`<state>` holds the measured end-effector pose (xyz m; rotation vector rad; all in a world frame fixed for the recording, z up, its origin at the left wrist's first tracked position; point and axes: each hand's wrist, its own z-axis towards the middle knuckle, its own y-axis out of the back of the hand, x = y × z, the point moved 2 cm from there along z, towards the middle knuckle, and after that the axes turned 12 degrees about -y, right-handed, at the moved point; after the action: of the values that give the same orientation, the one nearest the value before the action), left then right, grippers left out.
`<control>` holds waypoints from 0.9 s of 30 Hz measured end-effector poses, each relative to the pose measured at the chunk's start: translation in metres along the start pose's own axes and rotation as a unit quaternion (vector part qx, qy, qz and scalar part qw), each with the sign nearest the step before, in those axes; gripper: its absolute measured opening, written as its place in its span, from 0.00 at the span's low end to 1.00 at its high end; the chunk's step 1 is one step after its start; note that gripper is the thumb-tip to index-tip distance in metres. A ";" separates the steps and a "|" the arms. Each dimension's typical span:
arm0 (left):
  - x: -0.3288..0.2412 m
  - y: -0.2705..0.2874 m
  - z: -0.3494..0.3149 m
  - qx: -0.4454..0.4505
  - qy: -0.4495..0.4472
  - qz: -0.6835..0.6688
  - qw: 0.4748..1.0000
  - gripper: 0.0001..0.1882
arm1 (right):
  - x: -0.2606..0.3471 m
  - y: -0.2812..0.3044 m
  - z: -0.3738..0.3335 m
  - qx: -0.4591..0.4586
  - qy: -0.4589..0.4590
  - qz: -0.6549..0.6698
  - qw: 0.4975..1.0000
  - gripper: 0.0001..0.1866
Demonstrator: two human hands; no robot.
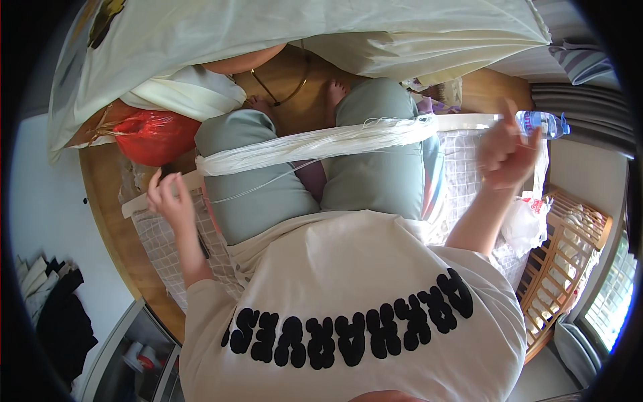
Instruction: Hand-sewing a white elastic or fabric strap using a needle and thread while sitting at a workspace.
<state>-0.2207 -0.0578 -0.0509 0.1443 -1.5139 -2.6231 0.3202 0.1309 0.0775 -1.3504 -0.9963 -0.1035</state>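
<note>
A skein of white thread (321,142) is stretched across both of my raised knees, looped around their outer sides. One loose strand (258,189) droops from it over my left thigh. Beyond the skein's left end, my left hand (171,199) is raised, with its fingers bent but apart and no thread visible in them. Off to the right, past the other end of the skein, my right hand (506,151) is lifted and smeared by motion. One finger points upward, but whether it pinches a thread cannot be made out.
A red plastic bag (153,137) sits by my left knee. Pale cloth (288,23) hangs across the far side. A water bottle (544,124) and a white plastic bag (524,224) lie to the right, near a wooden slatted rack (559,268). I sit on a checked cover (462,167).
</note>
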 end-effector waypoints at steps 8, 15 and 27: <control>-0.222 0.067 0.084 0.009 -0.156 -0.513 0.844 0.18 | -0.139 -0.082 0.037 0.052 -0.293 -0.091 0.951 0.40; -0.231 0.053 0.078 0.013 -0.125 -0.572 0.810 0.16 | -0.158 -0.095 0.035 0.032 -0.326 -0.098 0.940 0.29; -0.206 0.050 0.068 0.135 0.151 -0.806 0.556 0.15 | -0.200 -0.075 0.031 0.044 -0.379 -0.002 0.924 0.09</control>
<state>-0.0243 0.0051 0.0317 3.1214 -1.9123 -2.4801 0.1382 0.0419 0.0020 -1.3204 -1.6234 0.4954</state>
